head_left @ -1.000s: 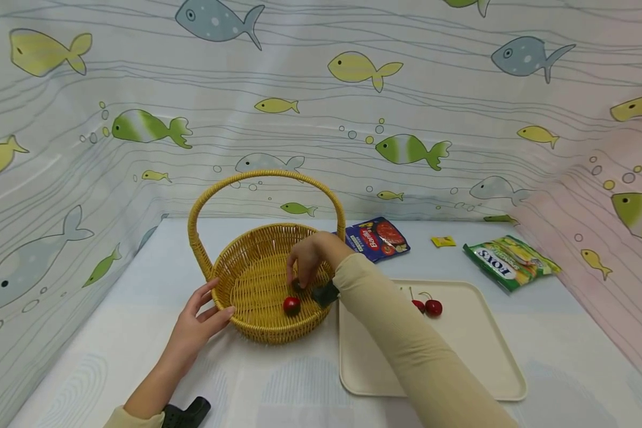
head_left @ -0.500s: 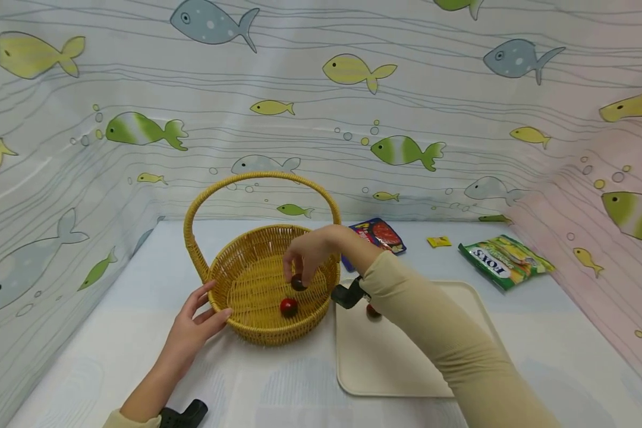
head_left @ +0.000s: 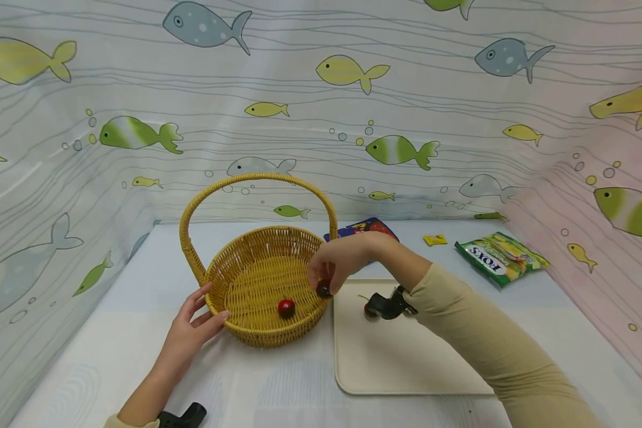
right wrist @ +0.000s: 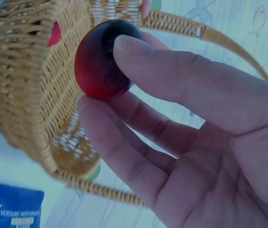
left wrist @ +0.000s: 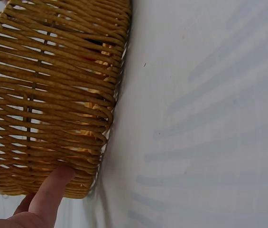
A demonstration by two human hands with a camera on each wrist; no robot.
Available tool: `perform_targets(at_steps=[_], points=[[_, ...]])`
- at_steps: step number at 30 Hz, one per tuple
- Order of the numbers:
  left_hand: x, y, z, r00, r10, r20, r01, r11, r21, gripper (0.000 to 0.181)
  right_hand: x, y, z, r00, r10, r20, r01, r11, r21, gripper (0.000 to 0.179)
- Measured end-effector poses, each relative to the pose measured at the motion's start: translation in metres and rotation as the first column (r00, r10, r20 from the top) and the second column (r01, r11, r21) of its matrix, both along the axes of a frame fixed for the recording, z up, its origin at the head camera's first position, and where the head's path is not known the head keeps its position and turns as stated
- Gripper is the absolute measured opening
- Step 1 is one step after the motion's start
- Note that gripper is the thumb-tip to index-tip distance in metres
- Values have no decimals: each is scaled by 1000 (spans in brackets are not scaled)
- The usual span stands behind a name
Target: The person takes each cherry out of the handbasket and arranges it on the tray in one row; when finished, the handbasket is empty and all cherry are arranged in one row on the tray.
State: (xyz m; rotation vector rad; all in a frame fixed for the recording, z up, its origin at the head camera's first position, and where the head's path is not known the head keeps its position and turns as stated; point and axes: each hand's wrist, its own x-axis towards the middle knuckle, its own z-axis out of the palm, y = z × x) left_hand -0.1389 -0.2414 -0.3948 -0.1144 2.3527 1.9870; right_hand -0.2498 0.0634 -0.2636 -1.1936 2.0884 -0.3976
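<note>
My right hand (head_left: 342, 258) pinches a dark red cherry (right wrist: 103, 61) between thumb and fingertips, over the right rim of the yellow wicker basket (head_left: 262, 279). Another red cherry (head_left: 286, 308) lies on the basket floor near the front. My left hand (head_left: 192, 324) rests against the basket's front left side, thumb and fingers spread. In the left wrist view its thumb (left wrist: 53, 190) presses the outer weave. On the beige tray (head_left: 401, 362) sits a cherry (head_left: 370, 310) with its stem, partly covered by the right wrist's camera.
The basket's tall arched handle (head_left: 257, 176) rises above it. Behind my right hand lies a blue Barilla pouch (head_left: 377, 226), partly hidden. A small yellow packet (head_left: 435, 239) and a green Fox's bag (head_left: 500, 258) are at the back right. Fish-patterned cloth walls surround the table.
My right hand has lifted the dark cherry from the basket floor and moved right, to the basket's right rim. My left hand stays at the basket; the view has shifted slightly.
</note>
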Motion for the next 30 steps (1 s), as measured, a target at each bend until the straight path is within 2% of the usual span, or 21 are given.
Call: perform_targets(at_steps=[5,12,19,26,30], points=[[0,0,-1,1000,-1,-2,1,1000,3,78,6,23,-4,1000,-24,-14,24,1000,-18,22],[0,0,0,1000,4,-4,-4,1000,9,77,14,55,-6,995,-101,0,101,995,-19,22],[-1,0,-2,1000,4,-8,-4,1000,4,77,23,87,-14,977,-213,17,214,977,-16,27],[-1,0,-3,1000,6,-16,-6,1000,-2,76,31,118,-24,970,-244,12,245,969,-46,27],[-2,-1,-3,1000,-1,-6,1,1000,1,77,35,136,-31,957,-288,17,288,956,-52,28]])
